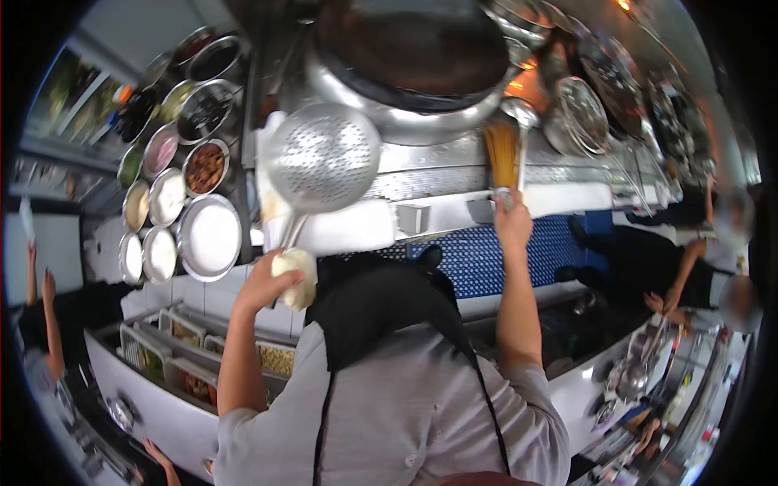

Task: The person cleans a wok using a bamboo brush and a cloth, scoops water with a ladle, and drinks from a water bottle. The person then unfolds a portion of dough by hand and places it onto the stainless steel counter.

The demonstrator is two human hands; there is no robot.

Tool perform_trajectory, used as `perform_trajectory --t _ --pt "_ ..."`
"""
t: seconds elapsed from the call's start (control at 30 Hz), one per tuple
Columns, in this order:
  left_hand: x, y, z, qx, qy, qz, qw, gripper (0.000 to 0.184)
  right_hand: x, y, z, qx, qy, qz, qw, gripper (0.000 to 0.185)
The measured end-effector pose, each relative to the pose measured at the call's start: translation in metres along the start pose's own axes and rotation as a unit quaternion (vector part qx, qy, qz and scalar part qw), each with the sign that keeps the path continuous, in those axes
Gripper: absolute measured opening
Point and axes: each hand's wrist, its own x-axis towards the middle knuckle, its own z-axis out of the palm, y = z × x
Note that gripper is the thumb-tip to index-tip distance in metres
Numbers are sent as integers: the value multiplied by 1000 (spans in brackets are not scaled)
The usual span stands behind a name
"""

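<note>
My left hand point(263, 285) is closed round a bunched pale cloth point(295, 277). The handle of a round perforated metal strainer point(326, 154) runs down to the same grip, its bowl just left of the large dark wok point(409, 49). At the stove's front edge, my right hand point(512, 217) is closed on the lower end of a bristle wok brush point(502, 155). A metal ladle point(520, 112) stands alongside the brush, its handle reaching down to my fingers. Whether the fingers wrap both handles is hard to make out.
Metal bowls of white powder point(211, 236) and other ingredients crowd the left, including brown pieces point(205, 168). Flames point(527, 85) show right of the wok, near a pot point(574, 117). Folded white towels point(348, 230) lie along the counter edge. Other people stand at both sides.
</note>
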Motion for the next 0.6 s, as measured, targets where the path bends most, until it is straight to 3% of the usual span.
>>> perform_trajectory --t 0.03,0.1,0.2,0.3,0.33,0.43,0.47,0.57,0.6 --pt "-1 -3 0 5 33 -19 999 59 -1 -1 -1 1 2 2 1000 50" --pt "2 -17 -12 137 23 23 990 62 -3 -11 -12 2 -27 34 999 49" --pt "-11 31 -10 193 15 -4 981 60 -2 -16 -16 4 -27 42 999 50" --pt "-12 32 -9 243 22 30 969 54 -4 -13 -14 -19 -26 38 999 52" --pt "-17 42 -3 243 65 65 966 45 -2 -17 -18 -33 -26 44 998 53" --pt "-30 72 9 208 115 186 953 50 0 -16 -22 -21 -21 51 998 51" --pt "-24 60 17 108 174 263 943 42 3 -13 -21 1 -17 54 998 51" --pt "-39 83 29 -127 28 107 986 38 11 -13 -25 25 -15 50 998 44" --pt "-36 78 41 -117 44 153 980 42 15 -9 -20 31 -28 43 998 43"
